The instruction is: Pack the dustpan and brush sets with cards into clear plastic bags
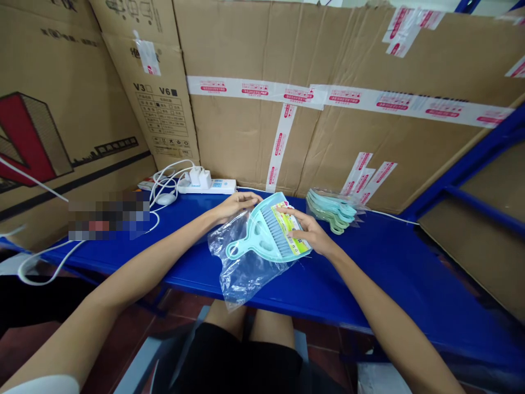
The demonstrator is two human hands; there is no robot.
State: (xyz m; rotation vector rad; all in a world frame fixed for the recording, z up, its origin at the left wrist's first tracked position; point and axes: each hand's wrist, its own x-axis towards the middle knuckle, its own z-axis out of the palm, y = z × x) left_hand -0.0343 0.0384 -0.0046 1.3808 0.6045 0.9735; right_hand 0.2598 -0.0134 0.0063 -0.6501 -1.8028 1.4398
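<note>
A light-blue mini dustpan (256,232) with a small brush (275,230) nested in it is held tilted above the table, its looped handle pointing left towards me. A yellow-green and white label card (289,232) covers the bristle side. My right hand (311,234) grips the set at its right side, fingers over the card. At the far left edge of the pan, my left hand (238,206) has curled fingers pinching what looks like the clear plastic bag (241,279). That crumpled bag spreads beneath the pan and hangs past the table's front edge.
More blue and green dustpan sets (332,210) in clear wrap lie on the blue table (369,262) to the right. A white power strip (213,186) with plugs and cables sits at the back left. Large cardboard boxes (246,49) wall the rear. A blurred patch (109,216) lies left.
</note>
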